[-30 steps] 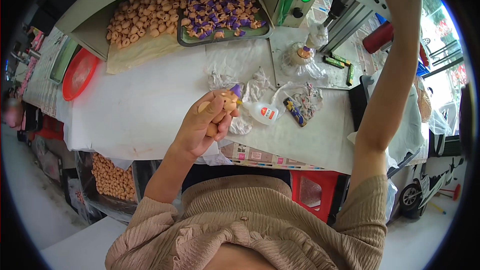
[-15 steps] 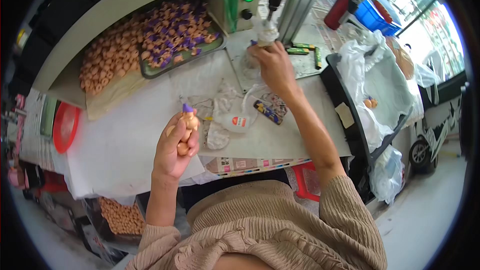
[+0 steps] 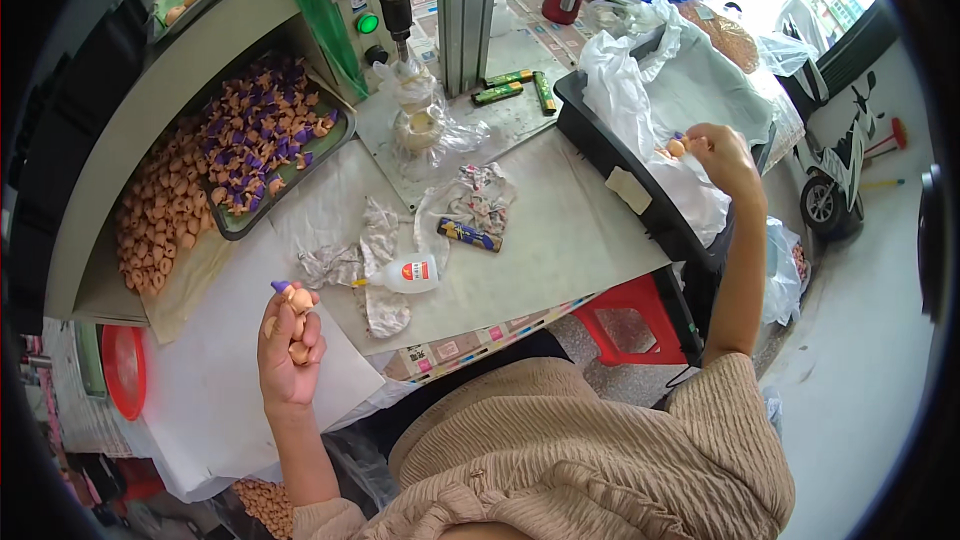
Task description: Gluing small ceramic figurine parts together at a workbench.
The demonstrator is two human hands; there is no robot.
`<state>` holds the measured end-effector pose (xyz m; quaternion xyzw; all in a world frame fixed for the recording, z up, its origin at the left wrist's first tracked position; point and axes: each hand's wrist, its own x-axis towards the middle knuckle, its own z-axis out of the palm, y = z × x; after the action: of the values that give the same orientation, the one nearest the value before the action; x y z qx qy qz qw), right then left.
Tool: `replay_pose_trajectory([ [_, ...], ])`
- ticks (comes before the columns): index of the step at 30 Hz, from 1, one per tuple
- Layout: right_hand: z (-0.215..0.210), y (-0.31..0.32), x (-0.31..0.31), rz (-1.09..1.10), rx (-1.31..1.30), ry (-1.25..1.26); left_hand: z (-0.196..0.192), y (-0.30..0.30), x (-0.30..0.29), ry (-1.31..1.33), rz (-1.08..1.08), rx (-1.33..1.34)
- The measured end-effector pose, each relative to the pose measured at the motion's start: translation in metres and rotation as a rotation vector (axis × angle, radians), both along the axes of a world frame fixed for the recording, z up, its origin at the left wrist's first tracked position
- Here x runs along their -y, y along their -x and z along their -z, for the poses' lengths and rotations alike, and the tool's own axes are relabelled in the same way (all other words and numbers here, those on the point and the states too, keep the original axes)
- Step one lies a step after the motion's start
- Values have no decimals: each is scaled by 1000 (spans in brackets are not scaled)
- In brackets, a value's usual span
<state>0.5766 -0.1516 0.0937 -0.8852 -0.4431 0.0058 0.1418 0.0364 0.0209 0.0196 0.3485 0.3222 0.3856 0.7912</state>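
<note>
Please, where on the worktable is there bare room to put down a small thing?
Bare room shows on the pale sheet between the blue tube and the black tray, and on the white paper between the red bowl and the left hand. It is crowded around the white bottle and rags, and below the press, where plastic wrap lies.

2 own hands [image 3: 287, 372], 3 grn pkts [image 3: 497, 94]

Blue tube [image 3: 470, 235] and black tray [image 3: 592, 148] flank a passable tabletop lane [image 3: 560, 230].

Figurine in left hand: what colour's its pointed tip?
Purple pointed tip, best in the head view.
</note>
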Motion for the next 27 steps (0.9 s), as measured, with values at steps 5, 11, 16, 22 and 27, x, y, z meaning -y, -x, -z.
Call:
replay_pose_trajectory([
  [5, 26, -4, 6, -206, -164, 0, -17, -30, -21, -96, 127, -49],
  [11, -23, 59, 18, -133, -21, -102, -27, -110, -60, -111, 161, -203],
  [16, -64, 138, -2, -347, -141, -212, -1, -166, -96, -297, 193, -337],
  [22, -99, 175, -25, -635, -122, -119, 35, -203, -116, -989, -185, -503],
  [27, -107, 186, -65, -896, 45, -82, 33, -202, -104, -1130, -272, -520],
])
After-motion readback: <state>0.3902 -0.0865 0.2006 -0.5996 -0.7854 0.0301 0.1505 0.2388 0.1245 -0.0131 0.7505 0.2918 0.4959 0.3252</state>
